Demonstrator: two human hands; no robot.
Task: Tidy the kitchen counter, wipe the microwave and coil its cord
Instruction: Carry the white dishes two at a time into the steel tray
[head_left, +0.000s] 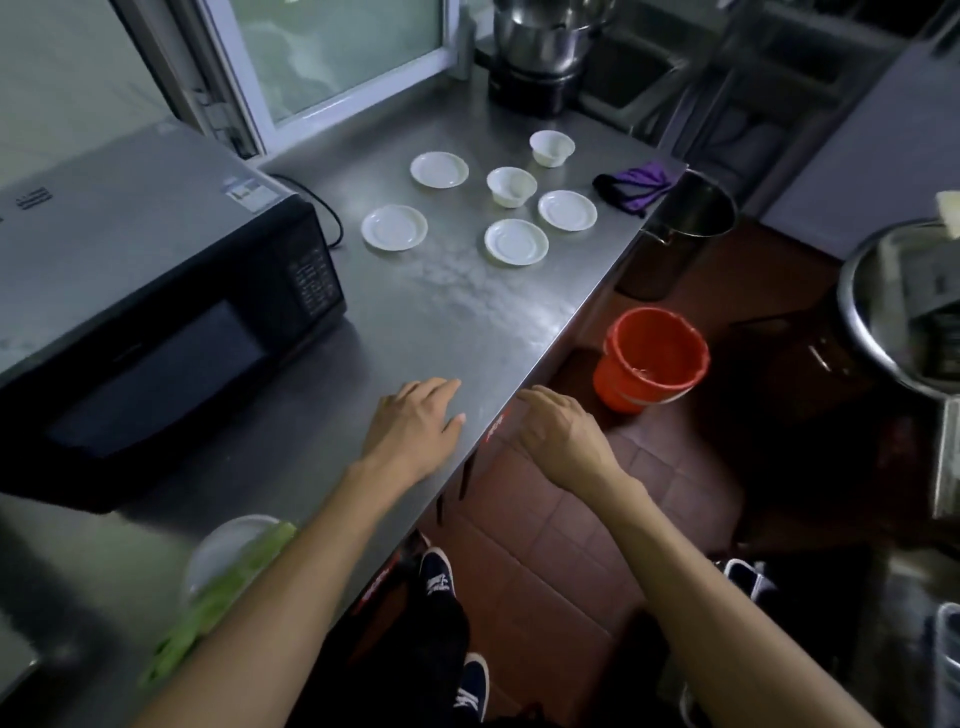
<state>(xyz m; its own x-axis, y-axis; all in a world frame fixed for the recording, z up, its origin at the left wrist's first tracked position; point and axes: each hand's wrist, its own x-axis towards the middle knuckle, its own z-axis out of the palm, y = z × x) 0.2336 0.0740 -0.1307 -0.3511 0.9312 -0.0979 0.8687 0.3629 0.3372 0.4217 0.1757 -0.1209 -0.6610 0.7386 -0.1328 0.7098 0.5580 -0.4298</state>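
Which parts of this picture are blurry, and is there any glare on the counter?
Head view: dim overall; the white saucers and microwave read fairly sharp, while the green item near the bottom edge and the steel basin at right are smeared. A pale glare patch lies on the steel counter. Wide-angle bending shows along the window frame.

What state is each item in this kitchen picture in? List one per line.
Microwave: door shut.
Saucers: four, upright, empty.
Cups: two, upright.
Purple cloth: crumpled at counter edge.
Red bucket: upright on floor.
Left hand: open, flat.
Right hand: empty.
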